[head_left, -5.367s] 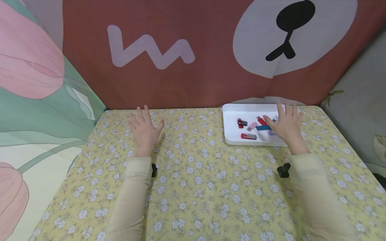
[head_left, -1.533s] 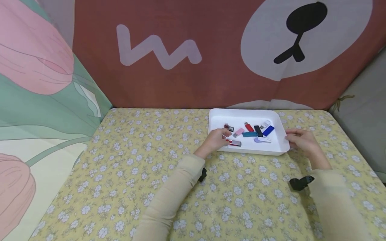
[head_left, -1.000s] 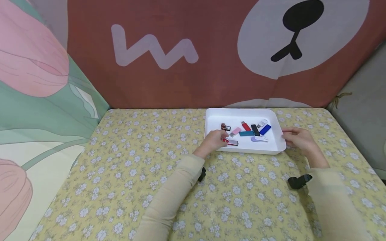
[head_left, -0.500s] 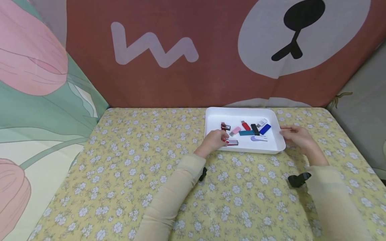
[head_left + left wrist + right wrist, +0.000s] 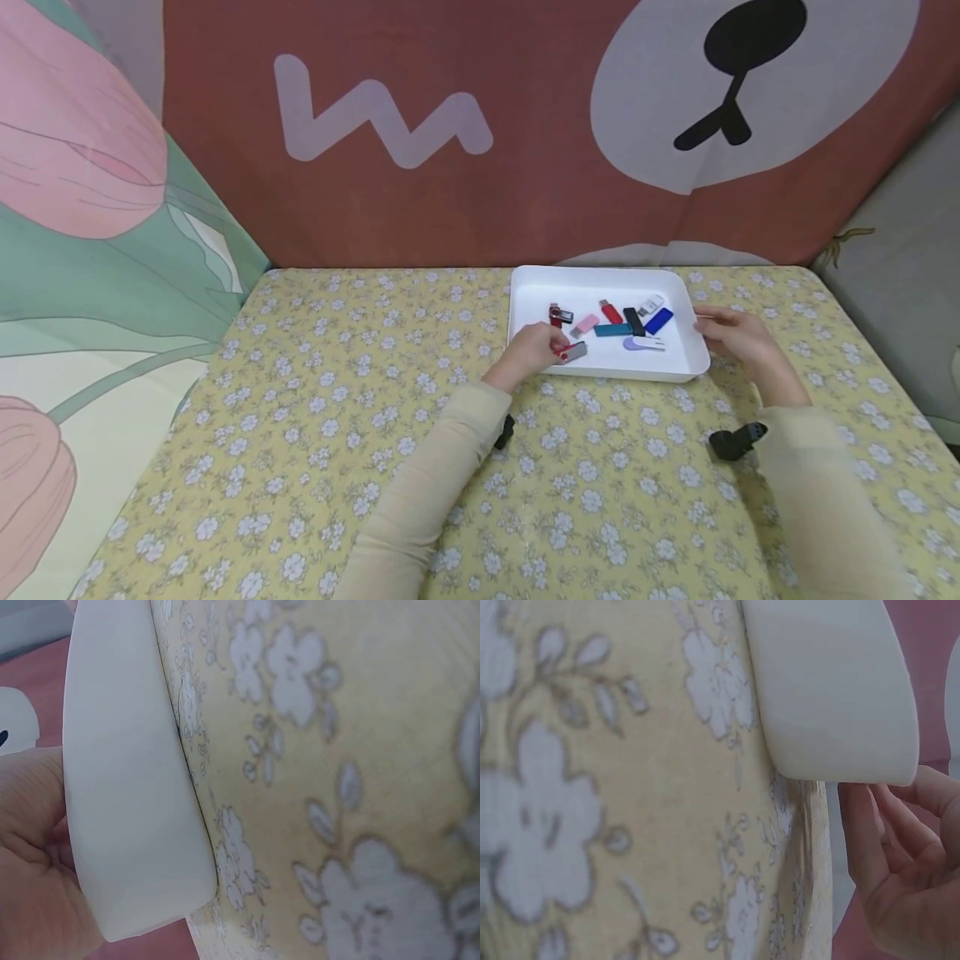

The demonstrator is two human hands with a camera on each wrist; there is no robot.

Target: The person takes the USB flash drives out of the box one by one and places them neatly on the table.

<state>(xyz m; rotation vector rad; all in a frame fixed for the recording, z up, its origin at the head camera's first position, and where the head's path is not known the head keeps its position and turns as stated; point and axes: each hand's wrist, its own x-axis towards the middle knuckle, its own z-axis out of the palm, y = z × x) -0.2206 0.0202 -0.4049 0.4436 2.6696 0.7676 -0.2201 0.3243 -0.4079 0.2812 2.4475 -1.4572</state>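
Tulips [image 5: 78,125] in pink fill the printed hanging at the far left, beside a brown backdrop [image 5: 412,217] with a pale zigzag. Below them spreads a yellow cloth [image 5: 300,467] patterned with white flowers. The person's left sleeve [image 5: 420,508] slants up across it, a black wrist device [image 5: 504,433] at the cuff. The left hand [image 5: 529,350] reaches over the near left part of a white tray [image 5: 600,286]; its fingers pinch a red-and-silver USB stick [image 5: 574,352], which lies tilted inside the near wall. The left wrist view shows the tray's outer wall in front of that hand, hiding the pinch.

Just beyond the fingers is a dark red stick with a metal cover [image 5: 562,317], then a pink stick [image 5: 586,324]. Next come a bright red stick [image 5: 612,313] and, nearer the person, a teal stick [image 5: 612,330] whose right end meets a black stick [image 5: 634,322]. A lilac stick [image 5: 637,343] lies closer to the near wall; a white stick [image 5: 652,305] and a blue stick [image 5: 659,321] lie farthest right.

The right hand [image 5: 742,340] has its fingertips against the tray's right end, thumb and forefinger slightly parted; whether they pinch the wall, one cannot tell. A second black device [image 5: 737,442] juts from the right sleeve [image 5: 817,492], and a grey hanging [image 5: 900,275] closes that side.
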